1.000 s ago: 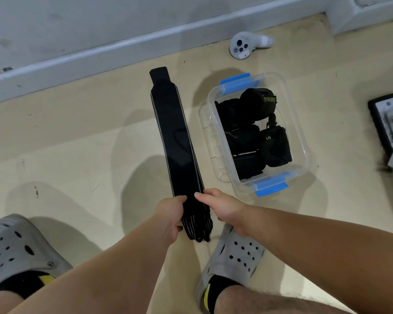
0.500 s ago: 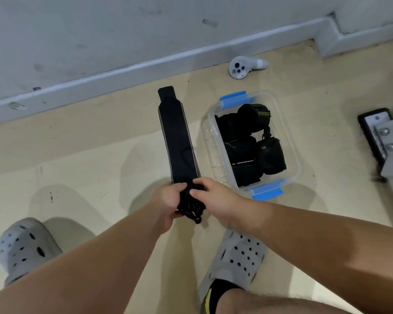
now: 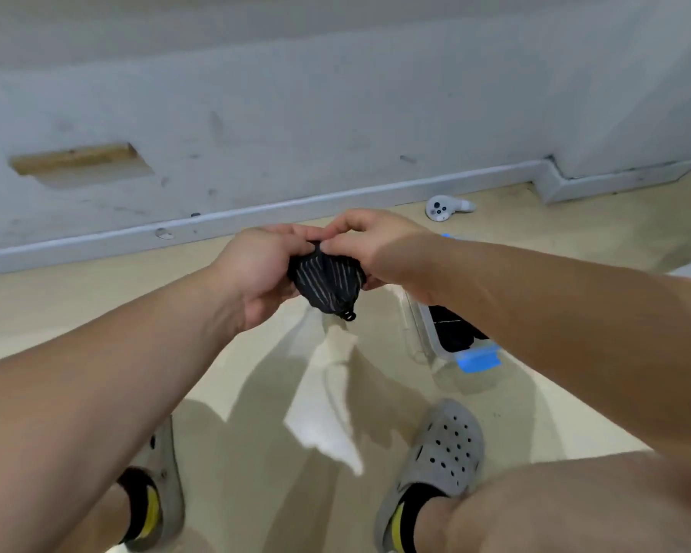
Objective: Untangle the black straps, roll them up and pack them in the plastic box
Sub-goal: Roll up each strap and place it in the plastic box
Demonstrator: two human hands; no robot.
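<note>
A black strap (image 3: 327, 282) with thin pale stripes is bunched into a small bundle, held up off the floor between both hands. My left hand (image 3: 256, 269) grips its left side and my right hand (image 3: 380, 249) pinches its top and right side. A small black loop hangs from the bundle's lower end. The clear plastic box (image 3: 435, 345) with blue clips sits on the floor to the right, mostly hidden by my right forearm. A few black rolled straps (image 3: 453, 329) show inside it.
A white hand controller (image 3: 443, 207) lies by the grey baseboard at the back. My two feet in grey clogs (image 3: 443, 445) stand on the beige floor below. A grey wall runs across the back.
The strap lay stretched out on the floor with both hands at its near end. Now it is gathered into a bundle and lifted, and the camera has tilted up.
</note>
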